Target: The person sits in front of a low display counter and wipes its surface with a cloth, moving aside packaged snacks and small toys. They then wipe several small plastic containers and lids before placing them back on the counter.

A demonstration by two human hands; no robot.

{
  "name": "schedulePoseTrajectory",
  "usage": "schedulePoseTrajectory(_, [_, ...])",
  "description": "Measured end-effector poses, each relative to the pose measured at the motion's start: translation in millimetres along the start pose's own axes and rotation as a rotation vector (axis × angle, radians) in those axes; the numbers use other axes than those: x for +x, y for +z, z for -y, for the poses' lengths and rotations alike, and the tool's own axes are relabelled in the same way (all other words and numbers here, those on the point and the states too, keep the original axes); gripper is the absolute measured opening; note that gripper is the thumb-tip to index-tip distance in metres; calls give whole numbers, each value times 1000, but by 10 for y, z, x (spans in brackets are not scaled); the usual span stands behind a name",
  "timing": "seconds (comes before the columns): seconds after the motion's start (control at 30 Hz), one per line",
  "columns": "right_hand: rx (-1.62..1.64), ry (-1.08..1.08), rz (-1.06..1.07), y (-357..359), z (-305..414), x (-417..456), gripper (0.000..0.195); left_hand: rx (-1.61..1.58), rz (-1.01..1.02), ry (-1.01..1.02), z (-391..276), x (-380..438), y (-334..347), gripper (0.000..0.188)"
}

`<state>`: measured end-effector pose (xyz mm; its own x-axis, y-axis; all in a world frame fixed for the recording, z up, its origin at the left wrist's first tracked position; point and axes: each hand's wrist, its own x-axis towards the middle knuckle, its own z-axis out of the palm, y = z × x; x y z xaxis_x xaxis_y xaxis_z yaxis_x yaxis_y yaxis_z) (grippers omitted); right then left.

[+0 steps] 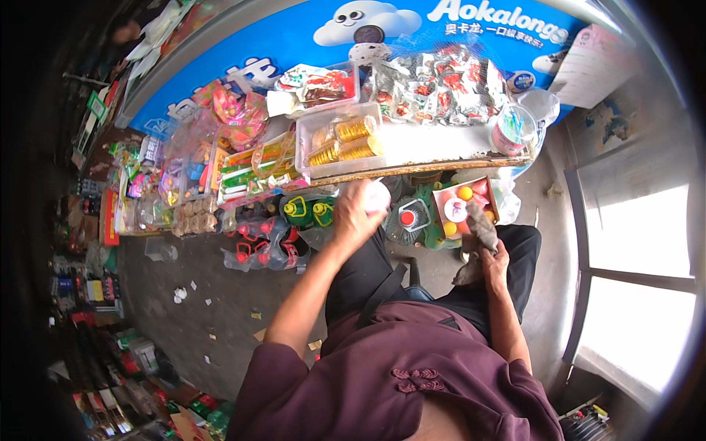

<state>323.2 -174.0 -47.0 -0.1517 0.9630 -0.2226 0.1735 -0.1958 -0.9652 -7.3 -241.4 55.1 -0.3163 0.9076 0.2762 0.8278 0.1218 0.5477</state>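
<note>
My left hand (353,218) grips a pale, round, ball-like object (377,197) just in front of the counter's rusty edge; glare washes out its surface. In my right hand (495,262), above my right thigh, is a crumpled grey-brown cloth (481,229), its lower part hanging down. Beyond the cloth stands an open cardboard box (439,205) of round pieces. An orange-yellow ball (464,193), pink pieces and a white printed disc-like piece (455,210) show inside; the cloth overlaps its near right corner.
The counter carries a clear plastic tub (339,165) of gold-wrapped rolls, wrapped snack packs (436,88) and a plastic cup (512,132). Below are a large clear bottle with a red cap (407,219) and packs of cola bottles (265,248). Litter dots the floor (220,308) at left.
</note>
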Motion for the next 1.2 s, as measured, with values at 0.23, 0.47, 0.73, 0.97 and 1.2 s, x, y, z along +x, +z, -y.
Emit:
schedulePoseTrajectory(0.23, [-305,35,16,205,130,102,36,202,-128,-115,1010,1035,163,61])
schedulePoseTrajectory(0.47, [-78,170,-57,157,64,305,32,153,42,-174,1168,1262,202,66])
schedulePoseTrajectory(0.73, [483,230,-424,-196,107,584,35,343,-179,229,349,918,251,40])
schedulePoseTrajectory(0.97, [594,290,-383,-211,79,682,33,-103,642,198,-366,461,1969,65])
schedulePoseTrajectory(1.2, [497,384,-422,-292,202,696,35,358,935,-34,-340,462,2901,109])
